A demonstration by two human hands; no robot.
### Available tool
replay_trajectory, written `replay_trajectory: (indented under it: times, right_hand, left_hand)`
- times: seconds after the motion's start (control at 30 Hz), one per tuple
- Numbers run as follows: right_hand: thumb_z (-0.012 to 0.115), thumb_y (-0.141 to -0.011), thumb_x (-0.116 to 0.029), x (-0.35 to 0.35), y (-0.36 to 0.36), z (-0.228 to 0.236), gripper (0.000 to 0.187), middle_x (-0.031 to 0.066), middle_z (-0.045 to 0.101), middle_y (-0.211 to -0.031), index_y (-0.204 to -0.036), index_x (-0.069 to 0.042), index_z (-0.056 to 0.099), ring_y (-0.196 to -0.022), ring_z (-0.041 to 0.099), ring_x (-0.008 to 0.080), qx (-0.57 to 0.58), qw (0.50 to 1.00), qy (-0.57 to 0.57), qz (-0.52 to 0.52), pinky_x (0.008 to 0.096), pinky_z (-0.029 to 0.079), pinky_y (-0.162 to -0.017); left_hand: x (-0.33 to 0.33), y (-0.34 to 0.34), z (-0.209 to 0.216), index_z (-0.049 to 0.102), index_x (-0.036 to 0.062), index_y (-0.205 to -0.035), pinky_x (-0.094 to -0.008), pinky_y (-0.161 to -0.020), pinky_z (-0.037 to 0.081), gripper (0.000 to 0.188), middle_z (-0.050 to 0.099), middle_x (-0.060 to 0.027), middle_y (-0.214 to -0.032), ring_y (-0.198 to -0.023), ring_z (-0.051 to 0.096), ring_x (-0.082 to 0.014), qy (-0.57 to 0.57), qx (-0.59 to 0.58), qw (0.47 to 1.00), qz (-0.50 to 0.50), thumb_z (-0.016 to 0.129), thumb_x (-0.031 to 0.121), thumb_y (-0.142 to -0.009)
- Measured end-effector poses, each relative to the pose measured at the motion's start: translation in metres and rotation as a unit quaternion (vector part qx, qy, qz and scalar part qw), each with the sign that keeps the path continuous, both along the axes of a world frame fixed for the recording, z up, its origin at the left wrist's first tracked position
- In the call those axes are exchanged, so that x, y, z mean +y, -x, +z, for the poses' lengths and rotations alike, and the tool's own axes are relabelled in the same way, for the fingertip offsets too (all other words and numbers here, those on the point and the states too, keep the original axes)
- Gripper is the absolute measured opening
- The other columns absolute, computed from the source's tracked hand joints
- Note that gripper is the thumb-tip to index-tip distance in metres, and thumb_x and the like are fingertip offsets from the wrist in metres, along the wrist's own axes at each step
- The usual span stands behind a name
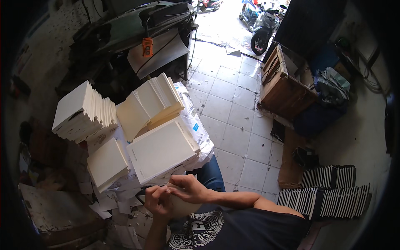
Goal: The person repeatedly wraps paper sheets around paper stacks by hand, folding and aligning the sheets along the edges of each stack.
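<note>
- A pale cream, flat, smooth-looking piece of paper (185, 207) is at the person's hands, just in front of the chest; its visible face is plain, and the fingers cover much of its upper part, so I cannot tell whether it is one sheet or several
- The uncovered part spreads below the right hand toward the person's right, one end lying close to the dark printed T-shirt (258, 227); with so much hidden, I cannot tell which way its long axis runs
- The left hand (158, 201) is nearly closed, fingers curled and tips drawn together at the paper's upper left side, pinching it
- The right hand (189, 188) is bent over the paper from the other side, thumb and fingers brought close together on it, tips meeting the left fingertips
- Beyond the hands is a thick rectangular stack of off-white pages (160, 150), its long axis slanting from lower left to upper right, a small line of print near its left edge
- To its left lies a smaller cream paper stack (107, 163); behind stand a tall stack of off-white paper bundles (81, 110) with uneven edges and a cream pile of folded sheets (150, 104)
- White printed plastic wrapping (202, 139) shows beneath the stacks
</note>
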State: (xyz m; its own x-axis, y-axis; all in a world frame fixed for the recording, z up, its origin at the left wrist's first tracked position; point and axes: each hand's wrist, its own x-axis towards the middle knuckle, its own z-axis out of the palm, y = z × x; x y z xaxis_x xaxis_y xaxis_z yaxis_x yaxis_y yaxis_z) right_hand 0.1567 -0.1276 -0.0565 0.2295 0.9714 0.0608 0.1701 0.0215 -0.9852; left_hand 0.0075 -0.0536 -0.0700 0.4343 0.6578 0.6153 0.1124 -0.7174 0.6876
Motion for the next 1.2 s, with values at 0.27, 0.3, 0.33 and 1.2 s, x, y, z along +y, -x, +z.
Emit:
replay_trajectory:
  times: [0.27, 0.3, 0.33, 1.2]
  right_hand:
    - [0.07, -0.076, 0.01, -0.041, -0.121, 0.062, 0.017, 0.0119, 0.07, -0.084, -0.089, 0.0, 0.073, -0.064, 0.063, 0.018, -0.211, 0.958, -0.116, -0.157, 0.029, 0.049, -0.055]
    - [0.068, -0.075, 0.01, -0.054, -0.143, 0.075, 0.014, 0.011, 0.068, -0.074, -0.086, 0.002, 0.075, -0.061, 0.06, 0.0156, -0.277, 0.939, -0.092, -0.183, 0.0277, 0.045, -0.052]
    - [0.067, -0.079, 0.0, -0.065, -0.156, 0.111, 0.01, 0.0088, 0.064, -0.067, -0.085, 0.004, 0.074, -0.058, 0.058, 0.0151, -0.396, 0.882, -0.114, -0.23, 0.0262, 0.041, -0.051]
    - [0.072, -0.092, -0.009, 0.053, -0.133, -0.012, 0.024, 0.0032, 0.068, -0.081, -0.111, 0.003, 0.064, -0.077, 0.061, 0.0049, 0.132, 0.986, -0.06, -0.083, 0.0218, 0.05, -0.071]
  left_hand:
    - [0.006, 0.063, -0.01, 0.069, 0.0079, -0.088, -0.0391, -0.076, 0.044, 0.023, 0.067, -0.004, -0.081, -0.077, 0.063, -0.0231, -0.045, 0.109, 0.987, -0.112, 0.084, 0.009, -0.071]
    - [0.002, 0.08, -0.032, 0.071, 0.0078, -0.089, -0.0386, -0.075, 0.044, 0.02, 0.069, -0.0057, -0.082, -0.077, 0.063, -0.0245, -0.003, 0.153, 0.982, -0.112, 0.083, 0.01, -0.073]
    - [0.003, 0.088, -0.043, 0.071, 0.0072, -0.091, -0.0385, -0.076, 0.045, 0.02, 0.07, -0.0072, -0.083, -0.078, 0.063, -0.0259, 0.036, 0.215, 0.966, -0.138, 0.082, 0.01, -0.074]
    - [0.128, -0.022, 0.025, 0.07, -0.0018, -0.102, -0.0238, -0.074, 0.051, 0.018, 0.071, -0.0027, -0.092, -0.078, 0.062, -0.0067, 0.473, -0.167, 0.862, -0.081, 0.065, 0.015, -0.099]
